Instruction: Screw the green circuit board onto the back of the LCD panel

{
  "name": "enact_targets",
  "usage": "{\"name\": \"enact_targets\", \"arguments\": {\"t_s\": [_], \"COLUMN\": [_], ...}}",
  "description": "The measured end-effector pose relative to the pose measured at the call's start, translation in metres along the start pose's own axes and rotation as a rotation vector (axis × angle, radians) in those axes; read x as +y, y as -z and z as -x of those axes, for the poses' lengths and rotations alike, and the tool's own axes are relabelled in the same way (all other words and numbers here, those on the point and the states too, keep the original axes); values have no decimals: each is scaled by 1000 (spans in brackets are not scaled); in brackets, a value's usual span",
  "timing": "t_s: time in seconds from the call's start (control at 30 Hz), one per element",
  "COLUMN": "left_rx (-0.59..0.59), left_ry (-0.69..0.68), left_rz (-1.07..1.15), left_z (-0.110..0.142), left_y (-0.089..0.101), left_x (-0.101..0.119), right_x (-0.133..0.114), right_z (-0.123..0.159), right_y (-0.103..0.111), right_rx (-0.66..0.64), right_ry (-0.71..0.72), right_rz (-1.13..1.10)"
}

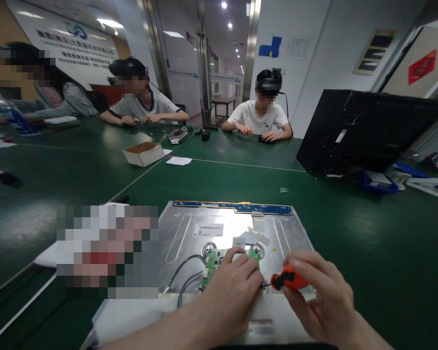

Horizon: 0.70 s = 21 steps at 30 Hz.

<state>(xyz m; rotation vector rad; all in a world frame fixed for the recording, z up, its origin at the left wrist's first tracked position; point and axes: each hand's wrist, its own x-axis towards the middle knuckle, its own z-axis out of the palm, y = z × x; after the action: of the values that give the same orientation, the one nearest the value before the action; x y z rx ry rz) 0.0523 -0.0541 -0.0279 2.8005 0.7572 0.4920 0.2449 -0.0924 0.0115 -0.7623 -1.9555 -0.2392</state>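
Note:
A flat metal display panel [190,243] lies on the table in front of me, with a blue circuit strip [233,208] along its far edge. On its near part sits a green circuit board [213,260] with dark cables [184,279] running off its left side. My left hand [237,284] rests over this board, fingers curled down onto it, the fingertips hidden. My right hand [326,287] grips an orange and black screwdriver [290,278] between thumb and fingers. Its thin shaft points left, toward the board's right end beside my left hand; the tip's contact is hidden.
Left of the panel is a pixelated area [105,248]. An open cardboard box [143,154] and white paper [178,161] lie farther back. A large black monitor [365,131] stands at the right beside blue-handled tools [427,184]. Several people sit across the green table [219,180].

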Motion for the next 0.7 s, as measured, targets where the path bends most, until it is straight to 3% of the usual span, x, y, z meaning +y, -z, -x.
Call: {"name": "enact_targets", "arguments": {"t_s": [0.27, 0.53, 0.7], "left_rx": [10, 52, 50], "left_ry": [4, -26, -19], "left_rz": [8, -17, -20], "left_z": [0, 0, 0], "left_y": [1, -1, 0], "left_x": [0, 0, 0], "right_x": [-1, -4, 0], "right_z": [-10, 6, 15], "right_y": [-1, 0, -2], "right_rx": [15, 6, -18], "right_ry": [2, -76, -125], "right_rz": [3, 80, -81]}}
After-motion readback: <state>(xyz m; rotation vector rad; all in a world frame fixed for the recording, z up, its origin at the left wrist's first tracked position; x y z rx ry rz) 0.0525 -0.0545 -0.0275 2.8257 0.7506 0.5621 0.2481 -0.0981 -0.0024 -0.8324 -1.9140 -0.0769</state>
